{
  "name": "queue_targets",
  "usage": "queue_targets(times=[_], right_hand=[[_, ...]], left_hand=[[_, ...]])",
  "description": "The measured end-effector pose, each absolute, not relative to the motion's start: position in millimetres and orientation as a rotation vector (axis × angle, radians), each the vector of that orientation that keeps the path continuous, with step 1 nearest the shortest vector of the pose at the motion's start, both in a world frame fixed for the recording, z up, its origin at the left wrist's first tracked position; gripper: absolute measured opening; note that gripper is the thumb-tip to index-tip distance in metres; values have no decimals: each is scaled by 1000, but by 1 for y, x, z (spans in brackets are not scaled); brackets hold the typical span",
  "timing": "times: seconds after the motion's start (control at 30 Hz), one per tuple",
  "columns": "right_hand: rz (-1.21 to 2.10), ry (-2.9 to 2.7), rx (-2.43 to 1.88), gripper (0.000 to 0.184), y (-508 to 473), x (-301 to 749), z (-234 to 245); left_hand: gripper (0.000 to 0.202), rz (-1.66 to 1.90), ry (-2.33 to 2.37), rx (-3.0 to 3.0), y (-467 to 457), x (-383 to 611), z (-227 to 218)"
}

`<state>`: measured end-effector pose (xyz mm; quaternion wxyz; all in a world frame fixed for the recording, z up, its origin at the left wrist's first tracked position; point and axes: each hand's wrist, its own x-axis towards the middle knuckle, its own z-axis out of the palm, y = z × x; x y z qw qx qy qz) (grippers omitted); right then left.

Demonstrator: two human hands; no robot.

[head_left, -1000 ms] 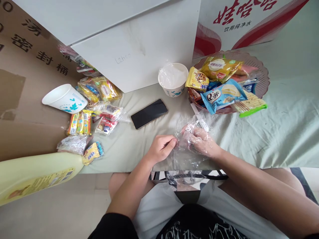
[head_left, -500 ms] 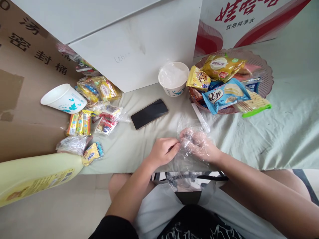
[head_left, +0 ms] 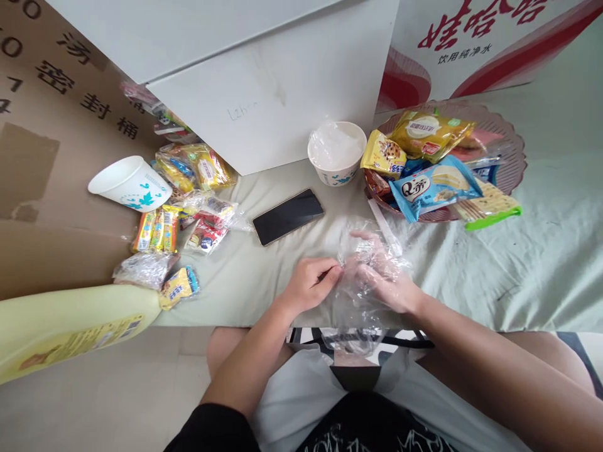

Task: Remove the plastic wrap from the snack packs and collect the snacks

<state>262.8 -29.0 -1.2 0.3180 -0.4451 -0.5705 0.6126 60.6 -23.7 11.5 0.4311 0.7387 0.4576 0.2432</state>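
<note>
The left hand [head_left: 313, 285] has thumb and forefinger closed on the clear film [head_left: 353, 307], which spreads between both hands and hangs past the table's edge. It covers the right hand [head_left: 386, 279], whose thumb and forefinger are apart; whether that hand is inside the film, I cannot tell. A white stick [head_left: 386, 229] lies just beyond, then a dark phone [head_left: 289, 216]. In the dish [head_left: 513, 160], a blue packet [head_left: 436, 188] reads "Q蒂". Behind, the carton [head_left: 455, 78] says "娃哈哈" and "饮用纯净水"; the brown box [head_left: 70, 150] shows "密封桶".
</note>
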Motion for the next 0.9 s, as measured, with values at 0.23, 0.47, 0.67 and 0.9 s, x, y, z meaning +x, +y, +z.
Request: queue_targets(times=[0.23,0.47,0.67,0.9], right_hand=[[1969,-932,-1049,103,-21,265,5],[1927,-821,-992,112,-21,268,6],[1874,-960,-1121,108,-23,257,4],[1804,-956,-1172,94,-21,255,8]], left_hand=[[47,681,1188,1680,-28,59,11],[46,873,1296,1139,-27,57,-3],[41,1012,1308,956,-25,57,-9],[66,1043,1152,996,-24,55,-3]])
